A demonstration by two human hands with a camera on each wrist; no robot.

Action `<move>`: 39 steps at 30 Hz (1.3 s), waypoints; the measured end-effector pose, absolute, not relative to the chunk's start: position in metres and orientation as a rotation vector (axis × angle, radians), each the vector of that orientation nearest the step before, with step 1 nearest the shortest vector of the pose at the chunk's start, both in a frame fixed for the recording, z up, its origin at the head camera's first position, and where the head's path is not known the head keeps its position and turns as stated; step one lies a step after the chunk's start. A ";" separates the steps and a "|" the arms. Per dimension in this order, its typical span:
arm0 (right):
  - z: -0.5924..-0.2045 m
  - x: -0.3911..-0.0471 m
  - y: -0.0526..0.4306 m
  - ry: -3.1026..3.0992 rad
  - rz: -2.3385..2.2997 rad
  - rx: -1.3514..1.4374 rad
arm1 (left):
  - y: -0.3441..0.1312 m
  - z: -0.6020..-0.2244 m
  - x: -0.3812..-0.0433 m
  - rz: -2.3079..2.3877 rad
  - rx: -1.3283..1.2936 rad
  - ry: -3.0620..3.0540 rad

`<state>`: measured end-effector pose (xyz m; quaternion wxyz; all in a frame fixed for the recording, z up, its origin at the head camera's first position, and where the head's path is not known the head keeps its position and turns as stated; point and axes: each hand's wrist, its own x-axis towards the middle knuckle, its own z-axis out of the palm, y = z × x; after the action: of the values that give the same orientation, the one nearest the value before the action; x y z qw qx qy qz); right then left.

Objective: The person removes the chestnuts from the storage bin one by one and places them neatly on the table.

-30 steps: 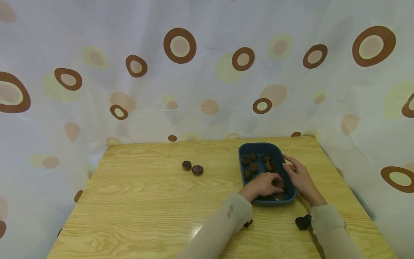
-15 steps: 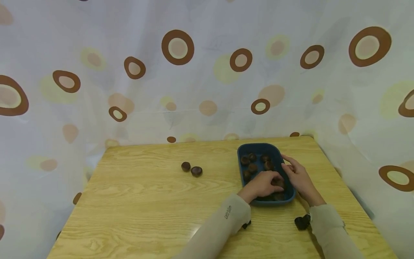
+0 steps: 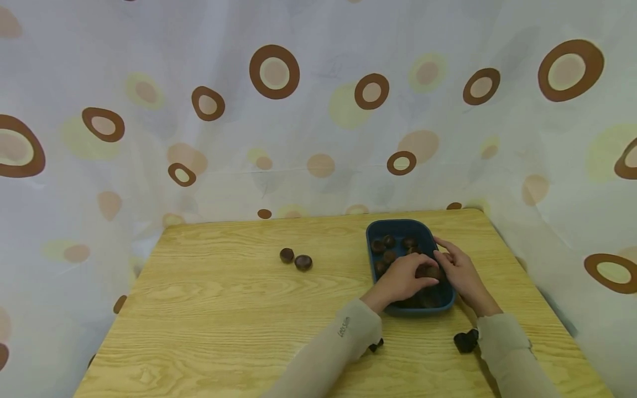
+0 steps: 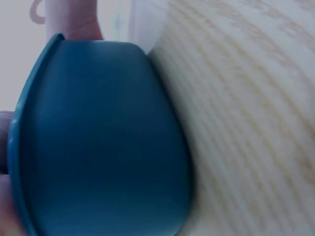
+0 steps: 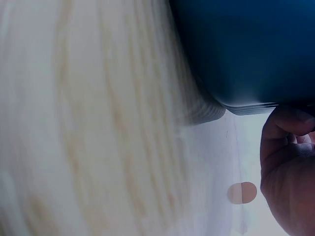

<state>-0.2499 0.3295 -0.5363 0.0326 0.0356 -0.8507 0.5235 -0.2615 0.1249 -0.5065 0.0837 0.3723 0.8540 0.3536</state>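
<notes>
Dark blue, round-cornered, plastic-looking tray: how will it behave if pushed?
The tray is probably stiff: its smooth side shows no bulge. It looks unlikely to tip, sitting flat on the pale wood-grain table. Its dark brown, rounded nut-like pieces lie loose, so may roll inside.

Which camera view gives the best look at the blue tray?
The head view. It shows the blue tray from above, with its rim and the brown pieces inside, though the left hand hides part. The left wrist view shows only an outer wall and some rim; the right wrist view, just part of an outer wall.
</notes>
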 end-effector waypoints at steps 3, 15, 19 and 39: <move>-0.536 -0.251 0.329 -2.622 1.605 0.110 | 0.119 -0.505 -0.266 1.112 1.116 2.536; -0.536 -0.253 0.329 -2.649 1.509 0.096 | 0.076 -0.483 -0.281 1.376 1.080 2.463; -0.528 -0.250 0.325 -2.646 1.549 0.100 | 0.055 -0.477 -0.286 1.442 1.046 2.430; -0.540 -0.250 0.328 -2.675 1.538 0.079 | -0.034 -0.477 -0.294 1.488 0.839 2.483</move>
<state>-0.2501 0.3284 -0.5396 0.0276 0.0256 -0.8663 0.4981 -0.2941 -0.0338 -0.4773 0.0640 0.2778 0.8221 0.4928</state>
